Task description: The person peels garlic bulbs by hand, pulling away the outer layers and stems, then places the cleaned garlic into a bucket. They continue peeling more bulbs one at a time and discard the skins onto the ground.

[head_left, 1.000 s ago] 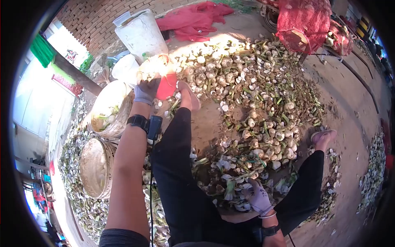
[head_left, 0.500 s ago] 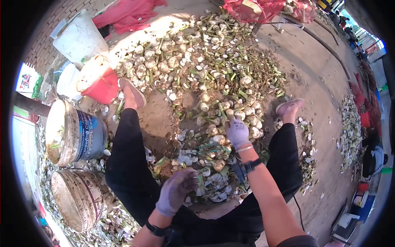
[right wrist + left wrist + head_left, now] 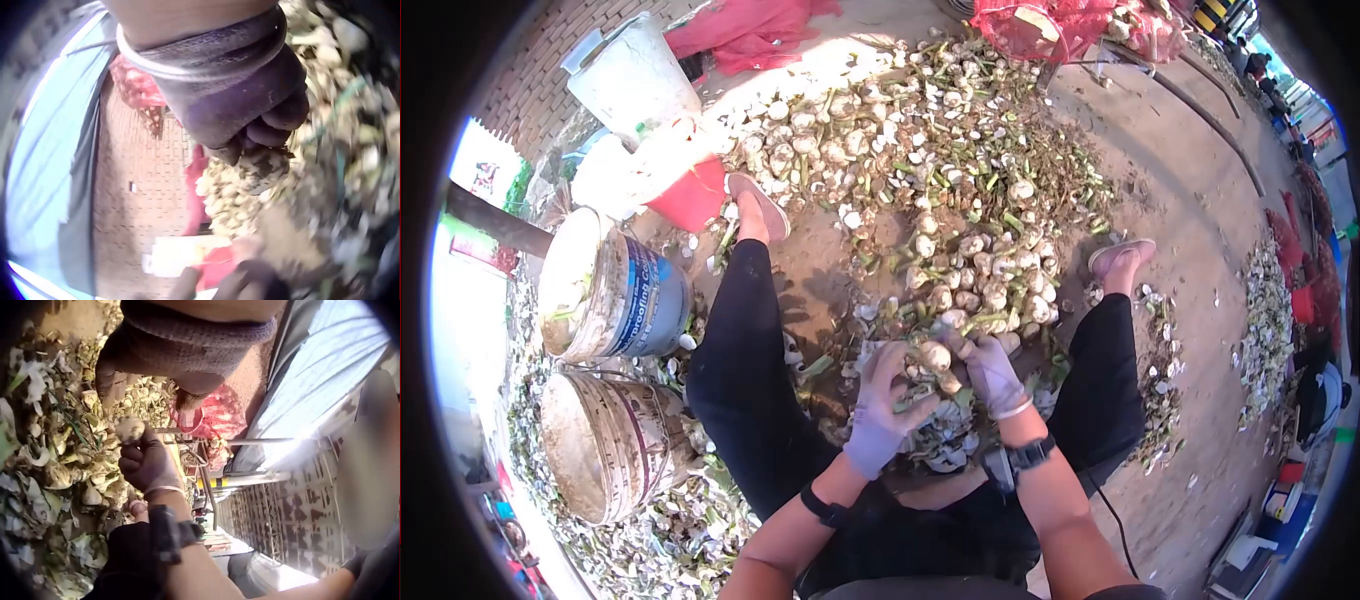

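Over the scraps between the knees, my gloved right hand grips a garlic bulb in its fingers. The left wrist view shows the same pale round bulb at the fingertips of that hand. My left hand, also gloved, is close beside it on the left, thumb and fingers curved apart with nothing between them. Below both hands lie loose garlic skins and leaves. Just beyond the hands, several whole garlic bulbs lie in a heap.
A red bucket stands past the left foot. Two dirty pails, one with a blue label and one plain, stand left of the left leg. Red mesh sacks lie at the back. Garlic trimmings spread across the ground ahead.
My left hand has come back from the red bucket to the lap area. The right hand reached forward to the heap, then drew back with a garlic bulb beside the left hand.
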Demonstrator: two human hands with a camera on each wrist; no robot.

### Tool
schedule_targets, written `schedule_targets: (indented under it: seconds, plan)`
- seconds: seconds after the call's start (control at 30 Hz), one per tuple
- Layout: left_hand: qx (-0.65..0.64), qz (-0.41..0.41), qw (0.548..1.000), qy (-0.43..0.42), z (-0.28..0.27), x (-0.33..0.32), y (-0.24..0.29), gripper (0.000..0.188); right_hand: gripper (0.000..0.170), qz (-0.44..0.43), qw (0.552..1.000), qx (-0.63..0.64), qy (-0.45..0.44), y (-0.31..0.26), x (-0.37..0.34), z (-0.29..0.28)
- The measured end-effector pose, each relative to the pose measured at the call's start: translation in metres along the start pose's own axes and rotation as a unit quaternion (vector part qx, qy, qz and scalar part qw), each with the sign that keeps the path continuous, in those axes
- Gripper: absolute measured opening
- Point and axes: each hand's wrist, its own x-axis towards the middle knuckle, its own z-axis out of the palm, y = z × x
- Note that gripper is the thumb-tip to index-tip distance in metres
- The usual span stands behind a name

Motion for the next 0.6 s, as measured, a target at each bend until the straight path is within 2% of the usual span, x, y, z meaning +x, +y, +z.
schedule_targets:
  seconds: [0.03, 0.07, 0.1, 0.13, 0.17, 0.2, 0.27, 0.3, 0.33, 0.37, 0.4, 0.43, 0.53, 0.57, 0.6]
  plan:
    - [0.017, 0.035, 0.998, -0.041, -0.002, -0.001, 0.013, 0.059, 0.038, 0.038, 0.998, 0.044, 0.001, -0.017, -0.027, 0.013]
    - [0.020, 0.035, 0.998, -0.046, -0.005, -0.003, 0.017, 0.059, 0.037, 0.075, 0.993, 0.086, 0.002, -0.030, -0.048, 0.024]
    - [0.108, 0.141, 0.983, -0.052, -0.009, -0.005, 0.019, 0.060, 0.037, 0.074, 0.993, 0.090, 0.005, -0.030, -0.061, 0.034]
    - [0.192, 0.247, 0.948, -0.057, -0.010, -0.006, 0.023, 0.060, 0.038, 0.034, 0.988, 0.148, 0.036, -0.029, -0.072, 0.045]
    - [0.158, 0.210, 0.963, -0.065, -0.009, -0.012, 0.030, 0.050, 0.040, -0.007, 0.977, 0.204, 0.067, -0.027, -0.080, 0.049]
    - [0.159, 0.212, 0.962, -0.070, -0.010, -0.015, 0.033, 0.050, 0.040, -0.010, 0.976, 0.208, 0.070, -0.025, -0.087, 0.048]
    - [0.164, 0.214, 0.958, -0.093, -0.014, -0.021, 0.037, 0.049, 0.035, -0.039, 0.981, 0.188, 0.029, -0.022, -0.098, 0.048]
    - [0.167, 0.214, 0.958, -0.096, -0.016, -0.026, 0.040, 0.049, 0.036, -0.043, 0.990, 0.131, 0.012, -0.023, -0.106, 0.044]
    - [0.135, 0.180, 0.969, -0.101, -0.018, -0.030, 0.045, 0.049, 0.036, -0.043, 0.990, 0.136, 0.013, -0.028, -0.114, 0.040]
    - [0.102, 0.146, 0.978, -0.105, -0.019, -0.033, 0.049, 0.048, 0.036, -0.021, 0.990, 0.136, -0.038, -0.035, -0.120, 0.036]
    - [0.105, 0.146, 0.978, -0.106, -0.021, -0.034, 0.045, 0.048, 0.037, 0.001, 0.987, 0.135, -0.089, -0.038, -0.123, 0.033]
    - [0.088, 0.151, 0.979, -0.105, -0.023, -0.034, 0.041, 0.048, 0.036, -0.016, 0.984, 0.145, -0.103, -0.037, -0.126, 0.033]
    - [0.086, 0.173, 0.976, -0.103, -0.021, -0.041, 0.045, 0.048, 0.034, 0.010, 0.979, 0.180, -0.094, -0.043, -0.138, 0.031]
    - [0.099, 0.189, 0.972, -0.097, -0.019, -0.043, 0.049, 0.048, 0.031, 0.011, 0.988, 0.143, -0.050, -0.042, -0.139, 0.032]
    - [0.100, 0.187, 0.972, -0.101, -0.019, -0.042, 0.046, 0.048, 0.031, 0.012, 0.988, 0.145, -0.048, -0.042, -0.141, 0.030]
